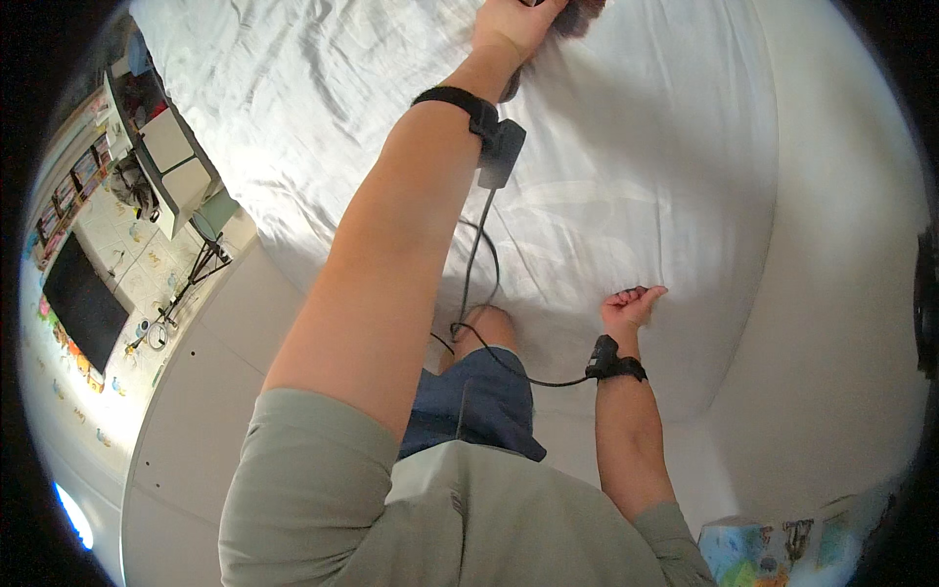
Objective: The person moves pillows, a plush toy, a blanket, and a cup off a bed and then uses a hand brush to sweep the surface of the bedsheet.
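Note:
My left hand [513, 28] reaches far out over the white bed sheet [587, 242], partly cut off by the top of the view. Dark brown soft material [579, 18] shows beyond its thumb and also beneath the wrist; the hand appears closed around this object, whose kind I cannot tell. Low over the sheet at right is my right hand [629, 307], fingers curled in and thumb pointing right. Nothing is plainly visible in it. Both wrists wear black straps; the left strap carries a black sensor box [502, 154], and the right a smaller black module [604, 357].
A black cable [543, 382] loops between the wrist devices, over my knee [488, 323]. The white wall [836, 242] borders the bed at right. Leftward stand a desk [176, 191], a tripod [194, 271], a dark flat panel [86, 302] and bookshelves [70, 191].

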The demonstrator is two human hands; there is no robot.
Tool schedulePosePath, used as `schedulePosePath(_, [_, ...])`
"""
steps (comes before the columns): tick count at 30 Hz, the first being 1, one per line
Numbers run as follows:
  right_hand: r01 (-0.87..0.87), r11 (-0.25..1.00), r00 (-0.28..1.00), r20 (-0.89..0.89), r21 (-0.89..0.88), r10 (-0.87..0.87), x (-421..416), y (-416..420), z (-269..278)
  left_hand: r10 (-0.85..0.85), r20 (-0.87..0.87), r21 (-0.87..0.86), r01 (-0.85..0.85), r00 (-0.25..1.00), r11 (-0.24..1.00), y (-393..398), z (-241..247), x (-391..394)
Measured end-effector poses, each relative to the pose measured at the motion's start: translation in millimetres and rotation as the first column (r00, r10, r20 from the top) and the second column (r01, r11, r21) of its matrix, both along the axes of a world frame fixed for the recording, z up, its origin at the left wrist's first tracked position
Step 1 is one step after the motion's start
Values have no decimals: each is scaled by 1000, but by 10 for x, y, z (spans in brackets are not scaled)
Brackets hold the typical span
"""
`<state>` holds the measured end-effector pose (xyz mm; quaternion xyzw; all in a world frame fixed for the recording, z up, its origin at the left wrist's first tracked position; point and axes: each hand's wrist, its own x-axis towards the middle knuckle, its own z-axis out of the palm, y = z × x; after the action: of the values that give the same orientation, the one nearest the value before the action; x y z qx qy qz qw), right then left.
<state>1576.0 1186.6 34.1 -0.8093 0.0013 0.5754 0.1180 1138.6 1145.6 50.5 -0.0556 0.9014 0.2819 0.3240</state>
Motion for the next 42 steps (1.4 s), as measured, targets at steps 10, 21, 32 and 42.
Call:
schedulePosePath(10, [-81,994,991,-104,77,89,-44,8,-14,-34,-174,70,47,984,996,-186,52,40])
schedulePosePath(21, [-146,973,981,-99,180,166,-12,10,23,-758,65,202,735,649,647,-2564,841,2647])
schedulePosePath(32, [-171,941,968,-130,293,217,-61,123,-74,323,-511,-249,-497,796,832,-4821,873,149])
schedulePosePath(42, [-473,655,761,-101,589,641,573,650,-400,-781,-13,107,778,624,620,-3689,705,2405])
